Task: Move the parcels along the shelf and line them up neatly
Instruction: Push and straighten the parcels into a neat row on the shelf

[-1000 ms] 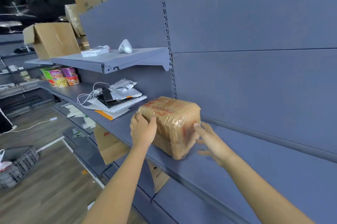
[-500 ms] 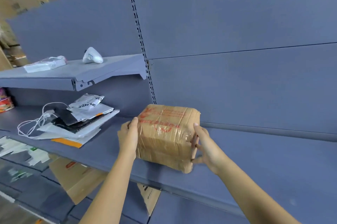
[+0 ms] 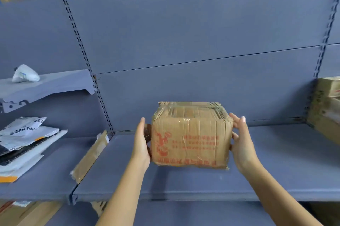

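Note:
A brown cardboard parcel (image 3: 191,133), wrapped in clear tape and printed in red, sits square to me at the middle of the grey shelf (image 3: 184,185). Whether it rests on the shelf or hangs just above it I cannot tell. My left hand (image 3: 140,144) presses flat against its left side, fingers straight and pointing up. My right hand (image 3: 242,144) presses against its right side the same way, fingertips reaching the top rear corner. The parcel is clamped between both palms.
A stack of grey and white mail bags (image 3: 24,139) lies on the shelf at the left. A flat cardboard piece (image 3: 90,156) lies along the shelf joint. Stacked cartons (image 3: 325,111) stand at the right edge. A white object (image 3: 25,75) lies on the short upper shelf (image 3: 55,86).
The parcel has travelled right along the shelf, away from the mail bags, and turned so its printed face is toward me. Both hands stayed on its sides.

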### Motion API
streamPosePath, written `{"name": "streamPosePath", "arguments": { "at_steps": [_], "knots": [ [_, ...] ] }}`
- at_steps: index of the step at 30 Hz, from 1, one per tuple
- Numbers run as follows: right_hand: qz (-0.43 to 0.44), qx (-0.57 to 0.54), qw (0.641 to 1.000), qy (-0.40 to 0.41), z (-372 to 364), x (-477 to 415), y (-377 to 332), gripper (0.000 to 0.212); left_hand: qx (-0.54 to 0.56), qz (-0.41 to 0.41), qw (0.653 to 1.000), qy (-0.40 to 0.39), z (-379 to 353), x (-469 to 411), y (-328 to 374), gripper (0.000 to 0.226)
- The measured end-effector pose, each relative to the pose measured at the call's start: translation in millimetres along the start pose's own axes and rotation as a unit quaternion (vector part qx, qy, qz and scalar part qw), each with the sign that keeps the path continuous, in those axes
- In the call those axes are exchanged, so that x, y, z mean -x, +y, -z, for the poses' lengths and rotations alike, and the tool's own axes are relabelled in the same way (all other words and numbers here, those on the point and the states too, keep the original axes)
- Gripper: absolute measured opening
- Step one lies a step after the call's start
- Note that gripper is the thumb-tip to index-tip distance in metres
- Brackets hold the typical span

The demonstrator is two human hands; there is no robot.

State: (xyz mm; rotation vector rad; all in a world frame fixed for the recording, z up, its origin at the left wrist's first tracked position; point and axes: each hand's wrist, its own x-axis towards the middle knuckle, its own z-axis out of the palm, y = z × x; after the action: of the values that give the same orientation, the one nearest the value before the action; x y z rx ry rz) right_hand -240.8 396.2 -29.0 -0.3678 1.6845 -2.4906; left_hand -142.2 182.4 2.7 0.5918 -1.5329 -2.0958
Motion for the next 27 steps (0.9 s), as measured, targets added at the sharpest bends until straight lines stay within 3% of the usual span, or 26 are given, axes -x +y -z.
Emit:
{"name": "streamPosePath", "arguments": {
  "at_steps": [3, 5, 7, 9, 11, 14, 16, 20, 24, 27],
  "knots": [
    [0.029, 0.024, 0.999, -0.006, 51, 13, -22, 0.047, -0.007, 0.058, 0.994, -0.093, -48, 25, -18, 0.055],
    [0.065, 0.031, 0.997, -0.005, 77, 23, -34, 0.042, -0.021, 0.050, 0.989, -0.136, -69, 33, -31, 0.052],
    [0.084, 0.032, 0.996, 0.002, 108, 33, -45, 0.037, -0.040, 0.030, 0.986, -0.159, -91, 44, -44, 0.065],
    [0.087, 0.050, 0.995, -0.013, 139, 40, -54, 0.038, -0.061, -0.015, 0.986, -0.155, -111, 52, -55, 0.070],
    [0.085, 0.081, 0.993, -0.020, 165, 44, -65, 0.043, -0.058, -0.074, 0.986, -0.134, -132, 63, -63, 0.062],
    [0.096, 0.092, 0.991, -0.006, 199, 46, -78, 0.050, 0.103, -0.079, 0.985, -0.111, -168, 76, -64, 0.040],
    [0.110, 0.089, 0.990, -0.002, 217, 48, -82, 0.055, 0.153, -0.070, 0.979, -0.118, -188, 79, -66, 0.036],
    [0.141, 0.065, 0.987, 0.044, 241, 48, -82, 0.066, 0.088, -0.066, 0.981, -0.161, -220, 99, -78, 0.048],
    [0.109, 0.022, 0.992, 0.057, 258, 49, -84, 0.063, 0.030, -0.079, 0.981, -0.176, -236, 110, -95, 0.022],
    [0.096, 0.012, 0.994, 0.059, 264, 50, -87, 0.061, 0.018, -0.089, 0.977, -0.195, -244, 119, -103, 0.027]
  ]
}}
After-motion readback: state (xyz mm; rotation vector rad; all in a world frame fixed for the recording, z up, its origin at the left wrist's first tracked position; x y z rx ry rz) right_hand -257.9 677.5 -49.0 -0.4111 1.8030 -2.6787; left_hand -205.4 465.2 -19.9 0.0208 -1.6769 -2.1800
